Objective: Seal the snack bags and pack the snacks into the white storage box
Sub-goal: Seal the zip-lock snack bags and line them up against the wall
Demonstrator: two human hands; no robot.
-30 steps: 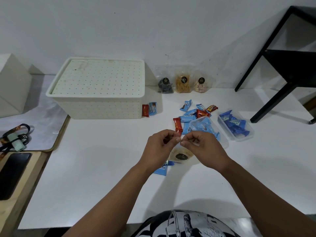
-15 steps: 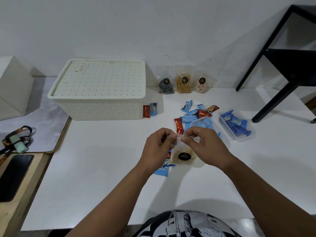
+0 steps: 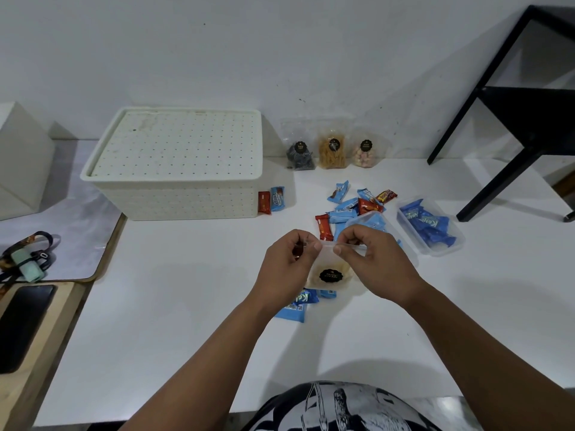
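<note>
Both hands hold one clear snack bag (image 3: 329, 272) above the white table (image 3: 186, 306), near the front of the scattered wrappers. Left hand (image 3: 287, 269) pinches the bag's top edge at its left end, thumb and fingers closed on it; right hand (image 3: 373, 262) pinches the same edge further right. Bag is transparent, pale beige contents at the bottom, round black label on the front (text unreadable). White storage box (image 3: 177, 169), lid on, sits well apart at back left.
</note>
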